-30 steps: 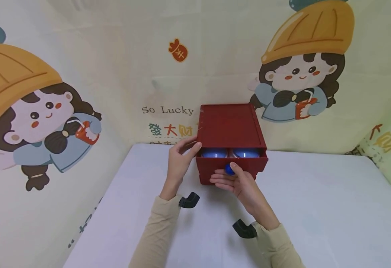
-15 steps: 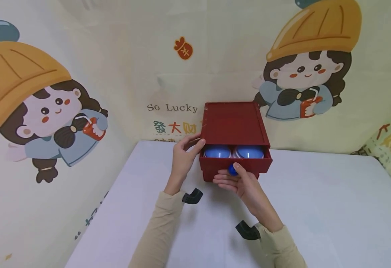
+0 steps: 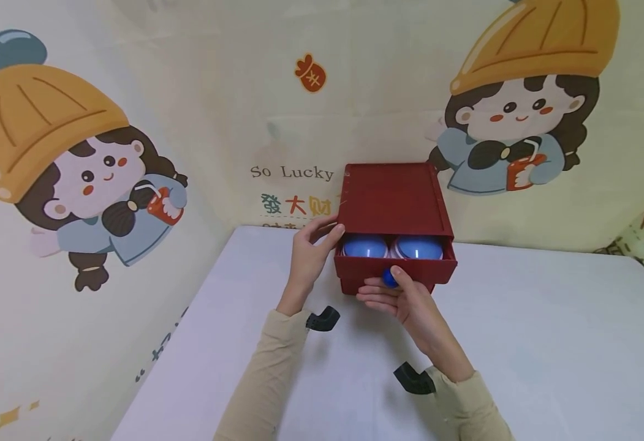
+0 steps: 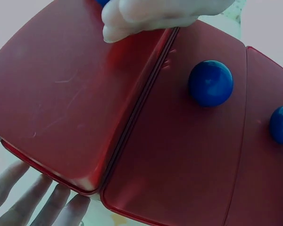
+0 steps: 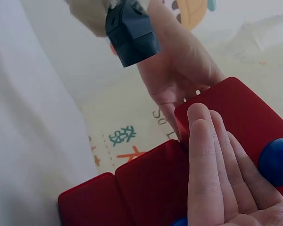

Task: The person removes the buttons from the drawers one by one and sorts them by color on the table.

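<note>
A dark red drawer cabinet (image 3: 396, 196) stands against the back wall, its top drawer (image 3: 366, 267) partly pulled out. Inside the drawer sit two round things with blue tops (image 3: 364, 247), side by side. My right hand (image 3: 410, 300) holds the drawer's blue knob (image 5: 277, 162) under the thumb, the other fingers stretched out below it. My left hand (image 3: 310, 257) rests against the cabinet's left side, thumb by the top front edge. In the left wrist view its fingers (image 4: 45, 200) are spread, fairly straight, along that side. Lower drawers (image 4: 179, 141) with blue knobs (image 4: 211, 83) are closed.
The cabinet stands near the back of a white table (image 3: 520, 343). A patterned cloth (image 3: 217, 92) with cartoon figures covers the walls behind and to the left. Black curved pieces (image 3: 324, 318) stick out from both sleeve cuffs.
The top drawer has slid farther out toward me, showing more of the blue tops. My right hand has stayed on its knob, and my left hand on the cabinet's side. The view has shifted slightly.
</note>
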A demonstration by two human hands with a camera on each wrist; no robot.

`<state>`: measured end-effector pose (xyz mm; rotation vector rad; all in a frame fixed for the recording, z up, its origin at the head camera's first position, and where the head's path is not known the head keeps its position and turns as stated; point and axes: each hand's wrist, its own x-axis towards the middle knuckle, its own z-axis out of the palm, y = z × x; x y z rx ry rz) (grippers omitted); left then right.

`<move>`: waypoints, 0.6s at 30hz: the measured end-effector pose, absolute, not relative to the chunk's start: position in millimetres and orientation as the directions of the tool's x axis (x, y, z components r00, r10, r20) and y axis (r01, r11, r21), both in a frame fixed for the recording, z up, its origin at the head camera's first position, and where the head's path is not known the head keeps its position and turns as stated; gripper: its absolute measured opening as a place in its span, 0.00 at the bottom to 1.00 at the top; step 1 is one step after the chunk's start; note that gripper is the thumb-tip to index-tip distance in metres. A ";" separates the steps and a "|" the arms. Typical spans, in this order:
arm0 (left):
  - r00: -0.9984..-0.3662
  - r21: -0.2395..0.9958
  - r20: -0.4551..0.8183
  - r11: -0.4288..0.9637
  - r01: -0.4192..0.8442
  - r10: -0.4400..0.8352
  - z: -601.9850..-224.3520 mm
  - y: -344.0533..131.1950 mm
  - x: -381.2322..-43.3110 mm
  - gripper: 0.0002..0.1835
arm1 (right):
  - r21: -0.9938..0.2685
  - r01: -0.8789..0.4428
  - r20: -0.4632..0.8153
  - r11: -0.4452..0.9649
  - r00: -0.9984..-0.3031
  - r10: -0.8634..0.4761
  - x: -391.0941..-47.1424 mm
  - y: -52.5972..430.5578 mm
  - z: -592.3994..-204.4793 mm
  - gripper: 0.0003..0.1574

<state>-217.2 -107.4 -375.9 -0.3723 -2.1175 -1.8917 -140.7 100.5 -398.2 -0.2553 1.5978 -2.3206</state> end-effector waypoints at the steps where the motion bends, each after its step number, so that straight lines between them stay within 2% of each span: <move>1: -0.928 0.922 0.372 0.110 0.370 0.008 -375.9 -107.1 -217.4 0.21 | -0.931 0.152 -0.028 -0.331 -0.936 -0.352 -140.4 100.9 -397.8 0.42; 18: -0.927 0.921 0.374 0.111 0.373 0.013 -376.8 -108.3 -217.9 0.21 | -0.951 0.115 0.000 -0.288 -0.929 -0.370 -137.0 100.5 -398.0 0.43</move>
